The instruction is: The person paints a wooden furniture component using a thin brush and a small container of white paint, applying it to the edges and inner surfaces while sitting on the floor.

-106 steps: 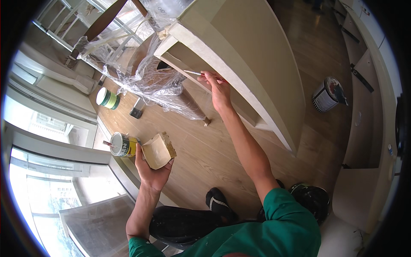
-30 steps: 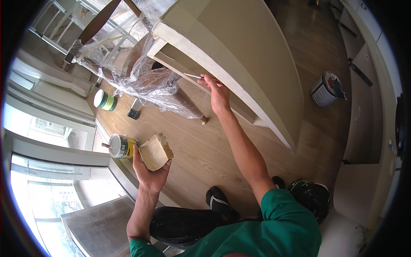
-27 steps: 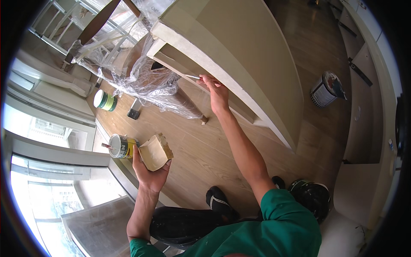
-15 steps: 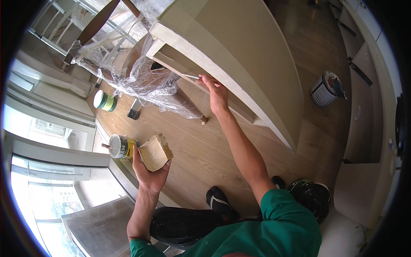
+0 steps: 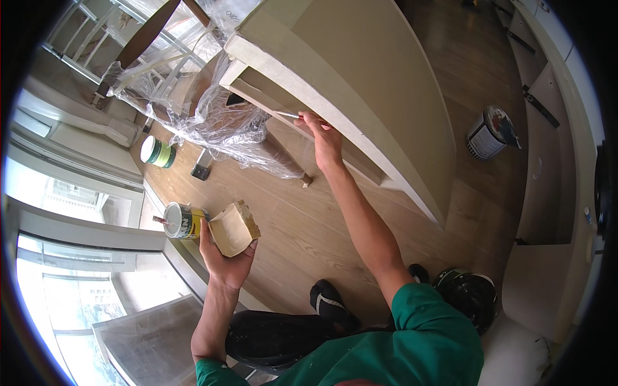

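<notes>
My right hand (image 5: 325, 136) is raised to the underside edge of a cream-coloured table (image 5: 360, 77) and grips a thin paintbrush (image 5: 288, 116) whose tip points left along the table's apron. My left hand (image 5: 226, 257) is held out lower down, cradling a small open cardboard container (image 5: 233, 228) coated inside with cream paint. Just beside that hand stands a small paint tin (image 5: 182, 220) on the wooden floor.
Clear plastic sheeting (image 5: 222, 125) wraps chair legs under the table. A green-lidded tub (image 5: 156, 152) and a dark scraper (image 5: 201, 168) lie on the floor at left. A larger paint can (image 5: 489, 132) stands at right. My dark shoe (image 5: 331, 302) rests on the floor.
My right hand with the brush has shifted very slightly along the table's apron. My left hand and the container stay where they were.
</notes>
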Available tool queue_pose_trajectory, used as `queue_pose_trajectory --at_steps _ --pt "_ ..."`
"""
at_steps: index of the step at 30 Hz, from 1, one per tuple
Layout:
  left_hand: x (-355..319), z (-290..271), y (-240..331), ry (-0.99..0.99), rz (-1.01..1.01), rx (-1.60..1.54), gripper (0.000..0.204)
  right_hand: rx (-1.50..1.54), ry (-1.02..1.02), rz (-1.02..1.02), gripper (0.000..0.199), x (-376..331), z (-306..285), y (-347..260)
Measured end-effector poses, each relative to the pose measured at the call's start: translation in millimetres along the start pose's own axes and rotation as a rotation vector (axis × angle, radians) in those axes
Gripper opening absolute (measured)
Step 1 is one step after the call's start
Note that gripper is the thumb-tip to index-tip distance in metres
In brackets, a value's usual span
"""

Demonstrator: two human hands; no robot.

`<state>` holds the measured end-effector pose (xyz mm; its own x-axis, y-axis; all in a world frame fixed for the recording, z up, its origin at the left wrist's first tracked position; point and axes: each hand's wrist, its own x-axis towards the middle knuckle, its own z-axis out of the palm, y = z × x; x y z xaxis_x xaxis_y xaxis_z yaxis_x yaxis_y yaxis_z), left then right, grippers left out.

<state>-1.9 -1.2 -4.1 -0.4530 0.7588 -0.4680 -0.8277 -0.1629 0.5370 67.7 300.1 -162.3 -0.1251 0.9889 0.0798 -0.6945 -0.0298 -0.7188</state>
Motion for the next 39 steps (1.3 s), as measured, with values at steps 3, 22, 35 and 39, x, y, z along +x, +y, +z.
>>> queue_pose_trajectory --at_steps 3,22,35,39 --pt "1 -3 1 -0.015 -0.008 0.027 0.065 0.003 0.001 -0.001 0.017 2 3 -6" --pt "2 -1 1 -0.004 -0.006 0.026 0.064 0.047 0.01 0.003 0.015 9 -2 19" --pt "3 3 2 0.008 -0.012 0.021 0.062 0.061 0.031 -0.041 0.016 9 -3 19" --pt "-2 5 0 -0.053 -0.02 0.008 0.057 0.077 -0.053 0.014 0.018 11 20 -8"
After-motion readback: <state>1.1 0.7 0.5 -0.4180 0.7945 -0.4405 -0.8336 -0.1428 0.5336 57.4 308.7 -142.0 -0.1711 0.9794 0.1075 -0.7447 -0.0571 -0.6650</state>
